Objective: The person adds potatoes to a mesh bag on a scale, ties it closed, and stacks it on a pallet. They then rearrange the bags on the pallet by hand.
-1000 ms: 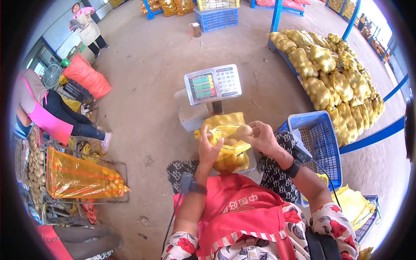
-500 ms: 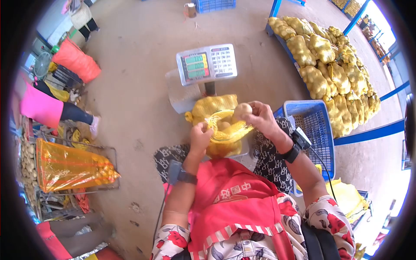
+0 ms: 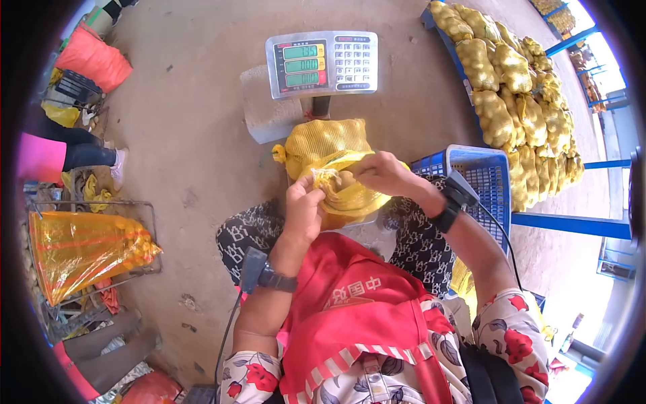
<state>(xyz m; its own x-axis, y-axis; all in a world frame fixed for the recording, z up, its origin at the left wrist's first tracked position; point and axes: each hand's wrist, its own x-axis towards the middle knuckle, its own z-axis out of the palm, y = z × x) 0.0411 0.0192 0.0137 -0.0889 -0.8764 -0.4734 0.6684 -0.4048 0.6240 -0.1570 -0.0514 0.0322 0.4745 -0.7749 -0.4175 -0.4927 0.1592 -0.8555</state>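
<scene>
Bag sits just below the scale, its neck upright between both hands. Left hand fingers pinch the neck, and the right hand clamps it alongside, equally near.

A produce packing yard: stacked mesh potato sacks, a weighing scale, blue crates, concrete floor.

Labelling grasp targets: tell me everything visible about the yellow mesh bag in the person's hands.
The yellow mesh bag is a netted sack, plastic-looking weave, bulging with rounded lumps. It stands upright between the person's knees, below the scale display, pressed against a second, fuller yellow sack behind it. Its mouth is bunched at the top: the left hand pinches the gathered netting, the right hand grips it opposite.
</scene>
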